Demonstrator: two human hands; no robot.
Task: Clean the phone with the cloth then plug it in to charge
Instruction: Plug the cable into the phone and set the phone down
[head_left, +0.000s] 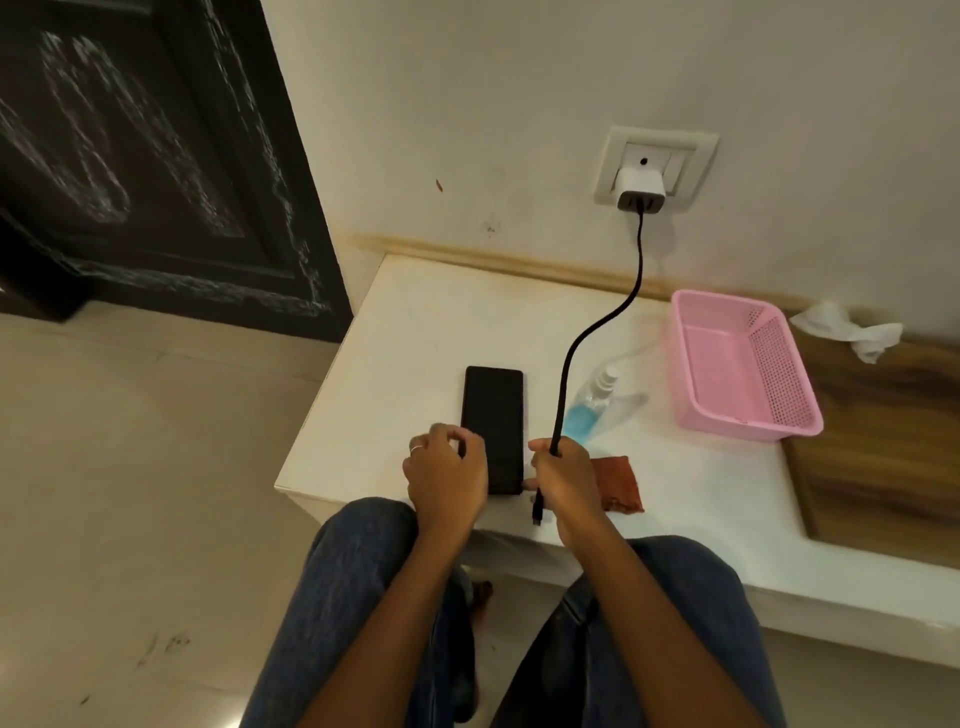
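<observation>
A black phone lies flat, screen up, near the front edge of the white counter. My left hand rests on the phone's lower left edge, fingers curled around its side. My right hand is closed around a black charging cable, whose plug end hangs free below my fist, just right of the phone's bottom. The cable runs up to a white charger in the wall socket. A rust-red cloth lies folded on the counter, partly behind my right hand.
A clear spray bottle with blue liquid lies behind the cable. A pink plastic basket stands to the right, with a crumpled white tissue beyond it on a wooden surface. My knees are under the counter's front edge. A dark door fills the upper left.
</observation>
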